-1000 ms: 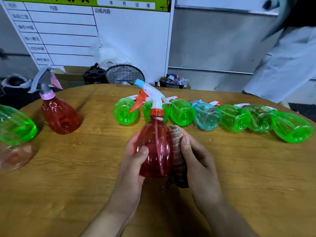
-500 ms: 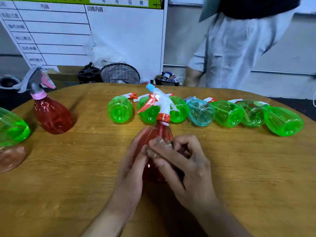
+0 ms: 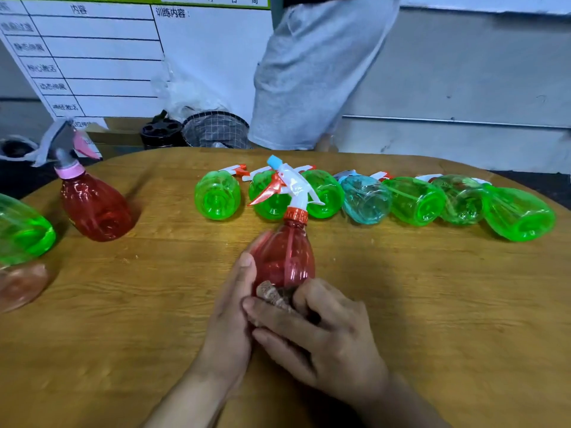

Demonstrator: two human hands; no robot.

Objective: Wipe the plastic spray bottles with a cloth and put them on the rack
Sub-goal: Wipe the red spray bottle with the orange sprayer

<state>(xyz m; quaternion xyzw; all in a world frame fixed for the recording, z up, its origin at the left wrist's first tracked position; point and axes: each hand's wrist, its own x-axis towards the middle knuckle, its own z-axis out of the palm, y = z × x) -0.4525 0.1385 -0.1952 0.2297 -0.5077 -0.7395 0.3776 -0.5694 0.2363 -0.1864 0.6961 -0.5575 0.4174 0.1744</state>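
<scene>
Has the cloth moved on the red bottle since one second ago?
Yes. The cloth was on the right flank of the held red bottle; now the right hand presses it against the bottle's lower front.

I count six green bottles [image 3: 217, 196] lying in the far row with one blue bottle [image 3: 365, 200] among them. A seventh green one [image 3: 23, 231] is at the left edge. Two red bottles: one in my hands [image 3: 285, 257], one standing far left [image 3: 94, 203]. One cloth [image 3: 273, 295].

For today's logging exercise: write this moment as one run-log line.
step: wiping | left hand: holds red spray bottle | right hand: presses cloth on bottle's lower body | rack: not visible
</scene>
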